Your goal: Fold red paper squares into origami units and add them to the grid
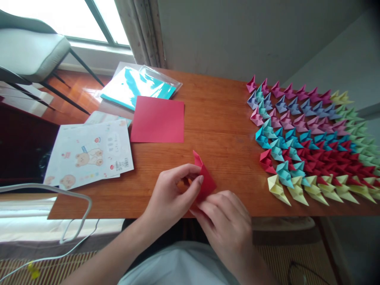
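Between my two hands is a partly folded piece of red origami paper (207,183), held up just above the table's front part. My left hand (175,190) pinches it between thumb and index finger, and a narrow pointed tip sticks up past the fingers. At the lower edge of the paper, my right hand (227,219) has its fingers closed on it. The fingers hide much of its lower part. Beyond my left hand lies a flat square of red paper (158,120).
Rows of folded paper figures (303,138) in several colours cover the table's right side. A clear packet of turquoise paper (136,87) and bear-printed sheets (95,152) lie at the left. A white cable (86,206) hangs by the table's left corner; a chair (32,51) stands beyond.
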Action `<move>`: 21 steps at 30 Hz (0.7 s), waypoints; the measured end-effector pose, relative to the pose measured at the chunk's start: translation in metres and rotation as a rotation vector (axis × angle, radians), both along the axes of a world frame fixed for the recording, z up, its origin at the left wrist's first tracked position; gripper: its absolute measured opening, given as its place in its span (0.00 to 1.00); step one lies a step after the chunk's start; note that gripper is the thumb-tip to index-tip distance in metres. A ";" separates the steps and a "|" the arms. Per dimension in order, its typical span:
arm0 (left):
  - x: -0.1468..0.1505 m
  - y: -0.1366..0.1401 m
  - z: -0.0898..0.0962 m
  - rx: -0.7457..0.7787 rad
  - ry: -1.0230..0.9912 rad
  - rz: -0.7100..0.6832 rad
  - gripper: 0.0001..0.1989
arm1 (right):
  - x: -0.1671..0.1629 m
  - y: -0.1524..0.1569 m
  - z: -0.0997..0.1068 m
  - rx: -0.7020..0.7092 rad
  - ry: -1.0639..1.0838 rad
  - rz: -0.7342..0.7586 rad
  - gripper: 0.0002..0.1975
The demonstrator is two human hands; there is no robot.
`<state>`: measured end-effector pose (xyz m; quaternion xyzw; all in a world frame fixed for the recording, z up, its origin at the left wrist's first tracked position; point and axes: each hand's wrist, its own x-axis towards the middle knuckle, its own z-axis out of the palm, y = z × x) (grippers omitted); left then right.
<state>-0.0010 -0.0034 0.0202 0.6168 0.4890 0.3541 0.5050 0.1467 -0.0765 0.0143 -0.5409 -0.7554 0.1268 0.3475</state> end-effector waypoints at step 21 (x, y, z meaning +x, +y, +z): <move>-0.021 0.022 -0.014 0.417 0.507 -0.315 0.10 | 0.049 0.037 -0.023 -0.368 0.190 -0.421 0.13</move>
